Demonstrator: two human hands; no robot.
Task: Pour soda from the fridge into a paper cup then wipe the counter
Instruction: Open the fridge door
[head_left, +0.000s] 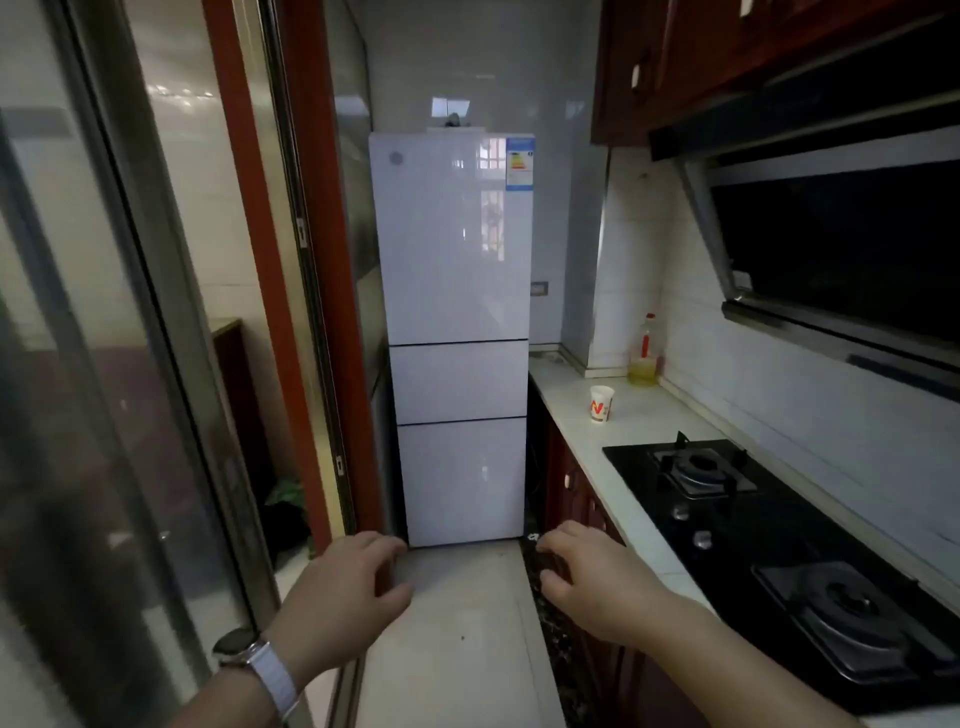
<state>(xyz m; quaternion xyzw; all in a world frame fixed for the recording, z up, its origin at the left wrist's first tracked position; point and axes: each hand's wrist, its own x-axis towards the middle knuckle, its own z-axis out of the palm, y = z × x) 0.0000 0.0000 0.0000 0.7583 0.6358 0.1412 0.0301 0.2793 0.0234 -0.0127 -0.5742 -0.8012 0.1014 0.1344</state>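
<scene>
A tall white three-door fridge (457, 322) stands at the end of a narrow kitchen aisle, all its doors closed. A white paper cup (601, 404) with a red and yellow mark stands upright on the white counter (576, 431) to the right of the fridge. My left hand (345, 592), a watch on its wrist, and my right hand (597, 587) are held out low in front of me, fingers curled and apart, holding nothing. Both hands are well short of the fridge. No soda is in view.
A black two-burner gas hob (779, 545) is set into the counter on the right, under a dark range hood (831, 249). A bottle of yellow oil (644, 356) stands in the counter's back corner. Glass sliding doors (156, 364) with red frames line the left side.
</scene>
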